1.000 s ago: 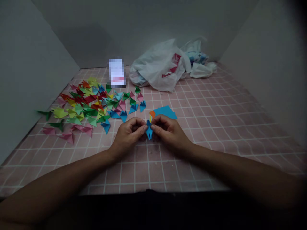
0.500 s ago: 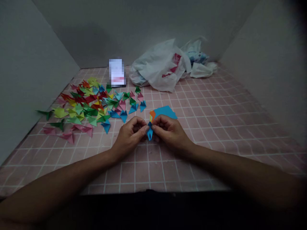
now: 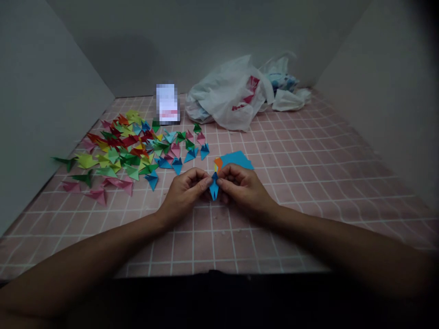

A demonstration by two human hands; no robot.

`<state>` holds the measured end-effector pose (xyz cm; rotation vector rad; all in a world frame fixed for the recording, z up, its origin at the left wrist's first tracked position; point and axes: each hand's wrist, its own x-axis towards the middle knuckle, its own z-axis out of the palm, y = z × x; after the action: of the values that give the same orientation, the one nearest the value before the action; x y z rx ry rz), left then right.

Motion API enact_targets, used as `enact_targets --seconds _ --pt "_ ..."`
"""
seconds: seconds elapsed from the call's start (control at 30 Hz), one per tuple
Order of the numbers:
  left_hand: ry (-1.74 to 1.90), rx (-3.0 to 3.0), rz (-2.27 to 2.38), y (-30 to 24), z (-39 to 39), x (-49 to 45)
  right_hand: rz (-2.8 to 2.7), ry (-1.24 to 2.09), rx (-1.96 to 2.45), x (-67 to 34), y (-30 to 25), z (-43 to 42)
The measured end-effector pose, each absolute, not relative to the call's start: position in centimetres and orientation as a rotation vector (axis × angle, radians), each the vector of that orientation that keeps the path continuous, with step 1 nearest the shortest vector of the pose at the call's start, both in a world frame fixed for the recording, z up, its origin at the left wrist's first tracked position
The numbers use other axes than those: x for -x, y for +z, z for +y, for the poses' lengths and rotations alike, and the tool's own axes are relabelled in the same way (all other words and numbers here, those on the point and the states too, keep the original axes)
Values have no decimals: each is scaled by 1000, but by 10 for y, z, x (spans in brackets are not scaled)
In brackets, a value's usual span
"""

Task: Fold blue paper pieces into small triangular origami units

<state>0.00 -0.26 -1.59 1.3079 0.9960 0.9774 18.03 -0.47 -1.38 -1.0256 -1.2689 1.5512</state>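
Between my two hands is a small piece of blue folded paper [image 3: 214, 189], its split points turned toward me. My left hand [image 3: 188, 189] pinches its left edge between thumb and fingers. On the other edge, my right hand [image 3: 240, 185] grips it the same way. Just behind my right hand lie flat blue paper sheets [image 3: 237, 159], partly hidden by the fingers. Beside them sits a small orange and yellow piece of paper [image 3: 218, 163]. A blue folded paper crane [image 3: 151, 180] rests on the table left of my hands.
A spread of colourful folded paper cranes [image 3: 130, 160] covers the table's left side. Behind it a lit phone [image 3: 167, 104] stands upright. A white plastic bag [image 3: 226, 93] and a smaller bag [image 3: 286, 82] lie at the back. Pink checked cloth [image 3: 325, 183] covers the table.
The blue folded paper's lower points look slightly more spread. Both hands stay almost in place, still pinching it; nothing else has visibly moved.
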Motion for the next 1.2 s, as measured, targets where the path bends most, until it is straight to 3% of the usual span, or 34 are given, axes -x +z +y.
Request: enact_targets --seconds 0.53,1.2 --pt "1095 -1410 899 -13 -4 0 -848 1996 821 -182 -14 6" --pt "1103 -1569 1010 -11 -4 3 -1009 1821 832 -181 -19 0"
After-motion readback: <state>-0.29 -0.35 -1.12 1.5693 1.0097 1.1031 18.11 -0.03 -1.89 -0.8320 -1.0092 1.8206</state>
